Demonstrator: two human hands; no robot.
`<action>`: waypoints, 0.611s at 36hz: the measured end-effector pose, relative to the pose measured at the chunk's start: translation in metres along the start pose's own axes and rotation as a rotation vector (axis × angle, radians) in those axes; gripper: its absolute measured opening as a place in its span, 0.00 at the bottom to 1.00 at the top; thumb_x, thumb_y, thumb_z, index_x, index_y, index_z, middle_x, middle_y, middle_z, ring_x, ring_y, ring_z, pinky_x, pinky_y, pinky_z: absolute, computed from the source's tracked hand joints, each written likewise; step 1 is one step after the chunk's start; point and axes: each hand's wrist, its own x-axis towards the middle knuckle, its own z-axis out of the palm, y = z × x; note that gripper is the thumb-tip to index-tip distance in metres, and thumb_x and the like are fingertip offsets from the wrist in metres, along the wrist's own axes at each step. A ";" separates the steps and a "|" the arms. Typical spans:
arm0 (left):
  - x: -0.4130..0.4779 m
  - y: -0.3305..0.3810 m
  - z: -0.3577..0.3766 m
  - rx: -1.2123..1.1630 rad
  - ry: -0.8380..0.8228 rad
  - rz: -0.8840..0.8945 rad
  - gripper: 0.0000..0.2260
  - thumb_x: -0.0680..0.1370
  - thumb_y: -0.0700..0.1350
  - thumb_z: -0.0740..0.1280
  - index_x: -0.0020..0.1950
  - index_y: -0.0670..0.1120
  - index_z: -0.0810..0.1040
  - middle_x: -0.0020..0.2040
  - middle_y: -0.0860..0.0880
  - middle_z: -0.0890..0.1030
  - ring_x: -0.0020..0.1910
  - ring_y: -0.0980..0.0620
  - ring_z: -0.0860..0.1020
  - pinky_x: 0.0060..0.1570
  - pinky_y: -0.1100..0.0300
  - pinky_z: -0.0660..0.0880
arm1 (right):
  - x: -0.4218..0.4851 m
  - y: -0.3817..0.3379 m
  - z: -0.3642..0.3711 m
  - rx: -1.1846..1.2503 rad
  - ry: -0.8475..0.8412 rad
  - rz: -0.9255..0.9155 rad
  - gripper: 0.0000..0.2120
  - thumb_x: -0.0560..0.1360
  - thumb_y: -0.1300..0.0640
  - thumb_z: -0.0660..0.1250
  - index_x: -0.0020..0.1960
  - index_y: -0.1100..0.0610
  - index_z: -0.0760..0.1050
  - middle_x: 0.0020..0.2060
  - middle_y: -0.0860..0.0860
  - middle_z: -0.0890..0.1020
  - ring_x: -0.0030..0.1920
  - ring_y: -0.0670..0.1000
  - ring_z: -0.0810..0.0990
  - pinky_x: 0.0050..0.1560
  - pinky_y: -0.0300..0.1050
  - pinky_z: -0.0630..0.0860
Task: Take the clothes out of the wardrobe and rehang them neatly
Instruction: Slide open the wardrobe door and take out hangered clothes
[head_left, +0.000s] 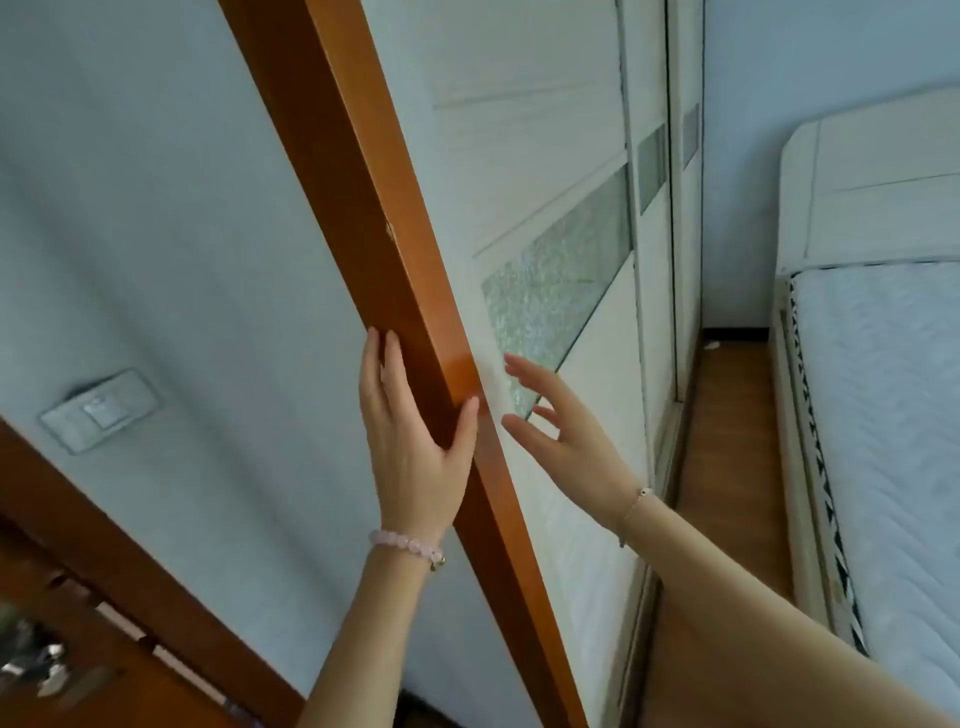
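Note:
The wardrobe's white sliding door (519, 171) with a frosted glass strip (561, 291) stands shut, so no clothes are visible. An orange-brown wooden side post (363, 208) borders the wardrobe's left edge. My left hand (415, 441) lies flat against this post, fingers straight on its left face and thumb on its front. My right hand (561, 421) hovers at the door panel with fingers spread, and I cannot tell whether it touches the panel. Both wrists wear bracelets.
A pale blue wall with a light switch (98, 410) is to the left. A brown door frame (130, 561) crosses the lower left. A bed with a white mattress (893, 415) and headboard stands right, with a narrow wooden floor strip (732, 441) between it and the wardrobe.

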 end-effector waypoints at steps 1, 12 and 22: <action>0.000 0.001 0.002 -0.015 0.003 -0.026 0.36 0.73 0.53 0.68 0.75 0.45 0.54 0.75 0.42 0.58 0.74 0.44 0.60 0.65 0.45 0.70 | 0.003 -0.003 0.002 0.048 0.006 -0.001 0.22 0.78 0.53 0.62 0.68 0.37 0.61 0.61 0.28 0.66 0.59 0.24 0.64 0.57 0.21 0.61; -0.006 -0.016 0.028 0.091 0.046 0.032 0.36 0.75 0.61 0.58 0.76 0.49 0.44 0.76 0.46 0.52 0.75 0.40 0.57 0.66 0.42 0.68 | 0.022 0.011 0.020 0.181 0.080 0.056 0.20 0.77 0.51 0.63 0.66 0.36 0.64 0.59 0.32 0.67 0.60 0.32 0.69 0.57 0.24 0.67; -0.008 -0.016 0.030 0.024 0.077 0.025 0.34 0.76 0.63 0.55 0.75 0.51 0.46 0.76 0.47 0.52 0.75 0.44 0.55 0.66 0.41 0.69 | 0.028 0.019 0.020 0.170 0.096 0.061 0.25 0.73 0.53 0.69 0.61 0.30 0.64 0.56 0.33 0.72 0.56 0.33 0.73 0.50 0.25 0.73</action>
